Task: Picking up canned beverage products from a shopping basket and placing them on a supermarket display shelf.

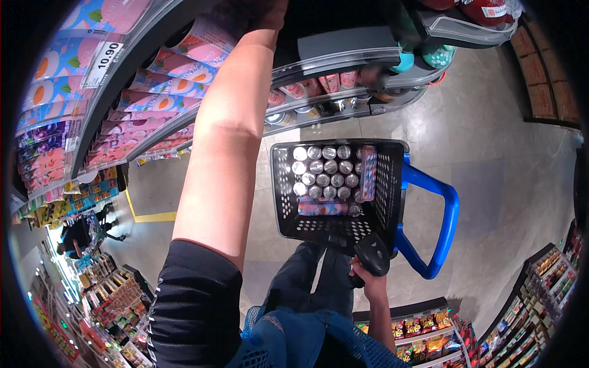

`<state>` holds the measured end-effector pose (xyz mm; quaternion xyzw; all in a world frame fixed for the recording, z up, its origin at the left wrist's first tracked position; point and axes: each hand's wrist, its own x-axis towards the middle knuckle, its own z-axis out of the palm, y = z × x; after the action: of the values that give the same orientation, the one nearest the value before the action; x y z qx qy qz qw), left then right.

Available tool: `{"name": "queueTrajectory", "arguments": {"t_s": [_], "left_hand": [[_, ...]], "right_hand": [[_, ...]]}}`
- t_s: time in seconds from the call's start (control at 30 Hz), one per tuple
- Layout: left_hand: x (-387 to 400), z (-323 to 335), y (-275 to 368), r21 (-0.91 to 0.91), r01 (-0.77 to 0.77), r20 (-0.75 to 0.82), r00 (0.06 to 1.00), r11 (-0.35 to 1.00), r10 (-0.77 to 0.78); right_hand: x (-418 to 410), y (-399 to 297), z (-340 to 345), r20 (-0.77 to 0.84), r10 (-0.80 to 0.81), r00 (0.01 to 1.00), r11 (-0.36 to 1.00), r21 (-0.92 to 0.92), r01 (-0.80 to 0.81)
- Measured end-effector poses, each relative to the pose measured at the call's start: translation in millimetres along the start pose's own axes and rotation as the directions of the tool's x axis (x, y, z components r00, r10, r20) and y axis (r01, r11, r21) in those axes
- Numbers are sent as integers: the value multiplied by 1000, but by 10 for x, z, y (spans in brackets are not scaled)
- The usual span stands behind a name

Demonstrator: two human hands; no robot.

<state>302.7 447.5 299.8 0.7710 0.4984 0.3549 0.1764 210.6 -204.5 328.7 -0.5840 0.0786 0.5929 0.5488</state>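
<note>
My left arm reaches up into a dark shelf; my left hand [271, 14] is partly visible at the top edge, its fingers hidden, beside rows of pink and blue packages [158, 101]. Low in front of me, my right hand [363, 276] grips a black handheld barcode scanner [373, 255]. The scanner is by the near edge of a black plastic shopping basket [278, 184] with a blue handle [448, 207]. Inside the basket, silver-topped cans [330, 166] stand in rows. Two colourful packages [323, 207] lie along their near and right sides.
Curved shelf edges [336, 66] with pink cans and jars run beyond the basket. Round red containers [487, 11] sit on a shelf at upper right. Snack shelves [421, 340] stand at lower right. A person [76, 239] is in the far left aisle. Brown boxes [534, 73] are at right.
</note>
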Motion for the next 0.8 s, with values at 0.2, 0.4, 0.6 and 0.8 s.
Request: {"name": "queueTrajectory", "arguments": {"t_s": [0.2, 0.4, 0.6, 0.8], "left_hand": [[18, -101, 78, -122, -115, -58, 992, 986, 108], [-20, -51, 77, -436, 2, -17, 1000, 900, -10], [-343, 0, 285, -256, 6, 216, 975, 967, 51], [-1770, -230, 777, -540, -84, 132, 974, 837, 183]], "right_hand": [[-30, 37, -13, -33, -10, 999, 999, 33, 11], [-95, 59, -5, -48, -9, 999, 1000, 15, 10], [-181, 138, 21, -56, 37, 998, 996, -80, -41], [-243, 354, 18, -70, 46, 997, 996, -71, -51]]}}
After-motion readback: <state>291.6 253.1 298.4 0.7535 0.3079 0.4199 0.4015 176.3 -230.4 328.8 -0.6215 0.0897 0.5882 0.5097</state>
